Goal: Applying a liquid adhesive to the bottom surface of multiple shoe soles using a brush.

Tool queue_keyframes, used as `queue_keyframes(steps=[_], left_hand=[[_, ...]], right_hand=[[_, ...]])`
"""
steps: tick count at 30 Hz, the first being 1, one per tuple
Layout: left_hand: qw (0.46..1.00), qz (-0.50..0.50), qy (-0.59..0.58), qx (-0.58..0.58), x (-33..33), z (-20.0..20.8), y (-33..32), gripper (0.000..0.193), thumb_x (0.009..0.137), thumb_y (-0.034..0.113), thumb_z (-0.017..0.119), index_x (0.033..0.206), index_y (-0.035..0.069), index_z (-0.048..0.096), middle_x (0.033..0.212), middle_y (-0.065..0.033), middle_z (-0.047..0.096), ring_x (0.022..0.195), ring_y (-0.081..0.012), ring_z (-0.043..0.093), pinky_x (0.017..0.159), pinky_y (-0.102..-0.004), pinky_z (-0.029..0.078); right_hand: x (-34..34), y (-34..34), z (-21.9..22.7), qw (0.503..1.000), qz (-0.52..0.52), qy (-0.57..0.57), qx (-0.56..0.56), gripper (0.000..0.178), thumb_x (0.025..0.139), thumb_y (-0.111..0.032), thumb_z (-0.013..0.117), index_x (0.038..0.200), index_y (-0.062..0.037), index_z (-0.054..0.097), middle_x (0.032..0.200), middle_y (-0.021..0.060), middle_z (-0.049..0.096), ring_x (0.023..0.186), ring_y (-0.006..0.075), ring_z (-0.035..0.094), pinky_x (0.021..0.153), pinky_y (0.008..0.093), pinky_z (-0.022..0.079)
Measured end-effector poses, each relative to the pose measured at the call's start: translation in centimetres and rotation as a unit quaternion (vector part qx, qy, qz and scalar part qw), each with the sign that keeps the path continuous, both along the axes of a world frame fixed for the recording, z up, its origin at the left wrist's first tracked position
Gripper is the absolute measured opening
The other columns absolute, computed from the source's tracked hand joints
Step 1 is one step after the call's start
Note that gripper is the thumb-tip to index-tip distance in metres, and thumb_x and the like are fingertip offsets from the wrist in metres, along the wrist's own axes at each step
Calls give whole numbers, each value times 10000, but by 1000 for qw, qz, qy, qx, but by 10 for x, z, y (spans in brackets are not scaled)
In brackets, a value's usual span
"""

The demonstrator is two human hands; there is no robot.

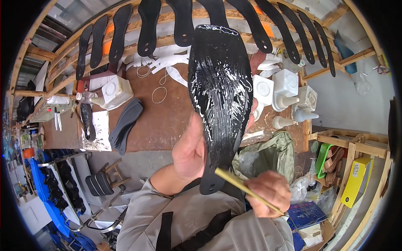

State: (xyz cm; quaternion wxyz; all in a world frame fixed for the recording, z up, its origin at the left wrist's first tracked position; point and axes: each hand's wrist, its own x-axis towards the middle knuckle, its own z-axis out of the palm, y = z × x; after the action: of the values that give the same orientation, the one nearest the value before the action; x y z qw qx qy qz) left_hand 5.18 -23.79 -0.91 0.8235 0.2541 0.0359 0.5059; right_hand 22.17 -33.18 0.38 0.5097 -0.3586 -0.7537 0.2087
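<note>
A black sole-shaped piece (222, 83) is held up in the middle, its narrow, holed end toward me. Wet, shiny streaks cover most of its upper face. My left hand (190, 150) grips it from beneath, thumb along the left edge and fingertips showing at the right edge. Closed around a thin yellow stick (232, 180), my right hand (270, 193) is at the lower right of the piece. The stick's left end overlaps the piece's narrow part; I cannot make out whether it touches. No bristles show on it.
Similar black pieces (149, 25) hang along a wooden rack (167, 39). On the brown table (159, 121) are a stack of black pieces (125, 123), white bottles (286, 85) and white strips (173, 58). A green sack (272, 154) stands at the near table edge, a stool (100, 184) lower left.
</note>
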Motion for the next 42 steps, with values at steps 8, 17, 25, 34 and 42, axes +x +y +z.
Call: queue_keyframes(steps=[8,17,25,34,42], left_hand=[[997,45,-52,-15,-9,-6,-24,599,995,479,244,1449,87,262,1451,-140,346,1337,-300,337,1120,-472,236],[997,21,64,39,-28,-6,-32,651,983,514,240,1477,95,183,1474,-135,319,1368,-294,299,1146,-464,205],[992,23,-121,13,-14,2,-19,967,801,801,145,1494,127,134,1531,-135,183,1381,-470,112,1128,-597,146],[990,36,-109,79,-21,-3,9,1044,752,854,81,1499,124,102,1545,-165,94,1396,-455,42,1144,-535,133],[992,40,-100,66,-17,0,14,991,810,796,74,1489,77,120,1528,-208,126,1383,-475,98,1148,-532,134]], right_hand=[[-7,22,24,994,-104,44,-8,212,715,5,706,904,68,634,763,139,668,601,218,656,492,297,508],[-15,44,52,978,-210,15,2,125,721,12,702,821,61,647,691,155,665,577,226,653,519,297,515],[-19,55,47,993,-100,60,33,205,747,-30,729,932,29,662,817,153,682,654,219,669,517,285,503],[-37,30,19,987,-49,-52,142,217,801,-115,704,925,56,653,829,169,675,590,184,630,465,238,444],[-26,25,14,995,21,-44,89,207,771,-100,671,916,47,674,817,155,673,603,193,638,475,266,470]])
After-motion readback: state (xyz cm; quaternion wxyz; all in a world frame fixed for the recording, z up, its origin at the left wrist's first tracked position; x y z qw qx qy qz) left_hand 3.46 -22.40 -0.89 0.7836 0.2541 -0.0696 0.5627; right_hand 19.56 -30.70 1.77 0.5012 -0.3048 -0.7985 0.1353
